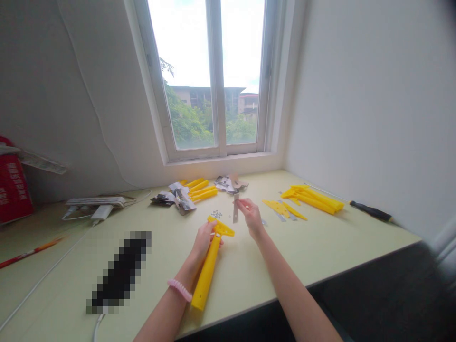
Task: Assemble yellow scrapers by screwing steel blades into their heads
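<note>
From my remote seat, the work sits toward the front edge of the pale green desk (249, 280), roughly midway along it. My left hand (204, 241) is closed around the neck of a yellow plastic scraper (208, 270), just below its wide head, with the long handle slanting down toward the front edge. A pink coil bracelet (179, 290) circles that wrist. My right hand (251, 217) is not clenched: its fingertips (241, 203) appear to pinch the top of a thin metal blade (235, 209), which stands nearly upright, just beside the scraper head and apart from it. For a good hold here, the left hand keeps the head steady and facing the blade, while the light pinch leaves the blade's lower end uncovered. Small screws (216, 214) lie just beyond the scraper head. Toward the back edge are foil packets (181, 199) and yellow handles (203, 190), and more yellow parts (313, 199) lie toward the right end, near a black-handled screwdriver (370, 211).
</note>
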The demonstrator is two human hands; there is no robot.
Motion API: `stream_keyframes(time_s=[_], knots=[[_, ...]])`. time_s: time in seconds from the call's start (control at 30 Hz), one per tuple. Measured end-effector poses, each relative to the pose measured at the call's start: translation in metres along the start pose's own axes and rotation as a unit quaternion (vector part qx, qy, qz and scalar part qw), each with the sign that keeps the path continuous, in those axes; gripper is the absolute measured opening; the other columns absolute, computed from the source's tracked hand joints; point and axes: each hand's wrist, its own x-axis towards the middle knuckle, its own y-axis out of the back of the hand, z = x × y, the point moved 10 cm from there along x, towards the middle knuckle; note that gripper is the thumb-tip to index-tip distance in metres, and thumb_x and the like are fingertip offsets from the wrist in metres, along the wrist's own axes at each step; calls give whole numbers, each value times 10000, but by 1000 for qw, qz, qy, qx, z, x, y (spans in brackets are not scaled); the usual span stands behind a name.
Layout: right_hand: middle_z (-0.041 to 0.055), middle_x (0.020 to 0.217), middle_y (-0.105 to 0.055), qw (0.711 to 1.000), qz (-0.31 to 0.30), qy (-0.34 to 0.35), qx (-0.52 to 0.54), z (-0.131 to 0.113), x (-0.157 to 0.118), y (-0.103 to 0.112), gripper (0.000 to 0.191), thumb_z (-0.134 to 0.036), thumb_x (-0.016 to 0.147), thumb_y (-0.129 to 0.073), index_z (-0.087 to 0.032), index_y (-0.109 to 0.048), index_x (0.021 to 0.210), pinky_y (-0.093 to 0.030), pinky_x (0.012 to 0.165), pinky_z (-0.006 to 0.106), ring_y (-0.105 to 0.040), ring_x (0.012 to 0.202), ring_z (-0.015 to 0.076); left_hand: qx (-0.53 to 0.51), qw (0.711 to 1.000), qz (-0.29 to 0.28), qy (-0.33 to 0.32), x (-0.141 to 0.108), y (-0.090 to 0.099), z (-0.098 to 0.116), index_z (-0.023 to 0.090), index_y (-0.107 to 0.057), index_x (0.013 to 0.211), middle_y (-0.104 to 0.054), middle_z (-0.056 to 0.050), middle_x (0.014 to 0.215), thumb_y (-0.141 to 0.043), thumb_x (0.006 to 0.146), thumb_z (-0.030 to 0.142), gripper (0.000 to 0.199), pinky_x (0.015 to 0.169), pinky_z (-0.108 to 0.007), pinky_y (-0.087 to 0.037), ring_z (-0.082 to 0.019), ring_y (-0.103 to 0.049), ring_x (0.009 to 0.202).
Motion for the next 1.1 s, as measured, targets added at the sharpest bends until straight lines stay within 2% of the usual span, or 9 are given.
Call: stream_keyframes(time_s=[0.13, 0.23, 0.33, 0.47, 0.6, 0.7, 0.8, 0.93, 1.1], knots=[[-2, 622, -575, 989, -133, -49, -44, 9, -9, -29, 284, -427, 721, -538, -165, -638, 765, -367, 525, 232, -487, 558, 111, 4, 999, -40, 11, 0, -9, -7, 135, -483, 833, -532, 11, 523, -503, 715, 332, 231, 386, -242, -399, -136, -534, 372], [7, 651, -607, 974, -198, -44, -103, 12, -19, -46, 217, -352, 679, -590, -158, -652, 752, -394, 558, 234, -513, 592, 120, 2, 998, -64, 3, -2, -15, -6, 134, -495, 868, -555, -1, 560, -505, 712, 307, 234, 415, -255, -422, -129, -536, 385], [8, 665, -622, 969, -192, -40, -149, 18, -22, -50, 172, -306, 652, -610, -160, -648, 734, -407, 580, 236, -526, 612, 122, 14, 997, -79, -2, -5, -20, -3, 136, -507, 910, -574, -5, 594, -513, 704, 281, 252, 420, -252, -427, -117, -529, 387], [-8, 602, -584, 967, -187, -78, -155, 27, -25, -52, 152, -302, 623, -627, -152, -613, 643, -398, 561, 227, -511, 583, 111, 55, 997, -60, -4, -5, -16, -1, 130, -497, 867, -558, 3, 539, -530, 697, 288, 234, 368, -228, -393, -123, -521, 362], [-33, 536, -532, 969, -196, -137, -61, 31, -31, -57, 206, -331, 586, -662, -146, -573, 611, -364, 502, 210, -466, 509, 85, 65, 996, -52, -27, -4, -14, 3, 140, -474, 822, -523, 25, 489, -557, 692, 323, 239, 342, -225, -384, -136, -525, 350], [-36, 528, -533, 955, -209, -208, 37, 40, -39, -62, 275, -375, 550, -697, -147, -559, 619, -353, 492, 210, -463, 488, 80, 55, 995, -67, -48, -5, -17, 7, 138, -479, 840, -528, 23, 494, -575, 686, 342, 273, 334, -226, -383, -134, -521, 342], [-21, 555, -554, 939, -216, -255, 78, 47, -45, -64, 314, -399, 527, -718, -143, -567, 629, -356, 506, 221, -484, 505, 90, 53, 995, -64, -60, -7, -16, 10, 136, -485, 840, -534, 18, 499, -576, 681, 337, 272, 329, -228, -379, -139, -524, 339], [-11, 574, -557, 941, -224, -248, 49, 45, -43, -60, 286, -401, 577, -681, -134, -611, 652, -344, 523, 221, -474, 532, 90, 56, 996, -22, -63, -6, -7, 12, 138, -485, 820, -486, 47, 448, -555, 675, 318, 241, 316, -229, -368, -141, -507, 313], [-17, 556, -537, 945, -231, -228, -27, 40, -40, -53, 170, -296, 592, -647, -135, -633, 646, -284, 487, 206, -427, 515, 79, 36, 997, 1, -67, -5, -1, 15, 152, -459, 790, -441, 72, 424, -512, 679, 290, 185, 310, -216, -362, -121, -484, 302]])
